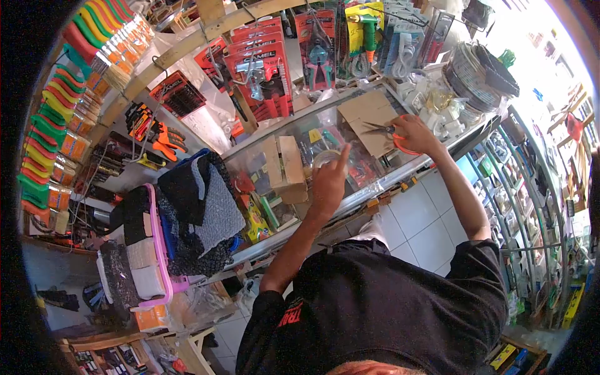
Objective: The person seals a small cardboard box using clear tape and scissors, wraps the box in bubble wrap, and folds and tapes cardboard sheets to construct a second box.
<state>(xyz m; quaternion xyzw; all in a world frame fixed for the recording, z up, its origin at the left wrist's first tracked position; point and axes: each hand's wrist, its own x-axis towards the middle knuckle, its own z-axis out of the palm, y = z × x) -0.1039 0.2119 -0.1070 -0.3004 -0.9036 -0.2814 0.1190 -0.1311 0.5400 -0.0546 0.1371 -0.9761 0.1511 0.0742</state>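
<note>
My right hand (415, 134) is closed round the orange handles of a pair of scissors (382, 130). Their parted blades point left, over a flat piece of brown cardboard (359, 112) on the glass counter. My left hand (330, 181) is curled against a roll of tape (322, 157), with the index finger stretched out past it. The palm hides the lower part of the roll. Just left of that hand stands a small brown cardboard box (289, 165), its top seam facing up.
The glass-topped counter (400, 181) runs diagonally, with packaged goods beneath. A pink-rimmed basket (154, 250) with black and grey material stands left. Carded tools (259, 75) and paintbrushes (72, 134) hang beyond. Coiled cable (469, 78) sits at the right end.
</note>
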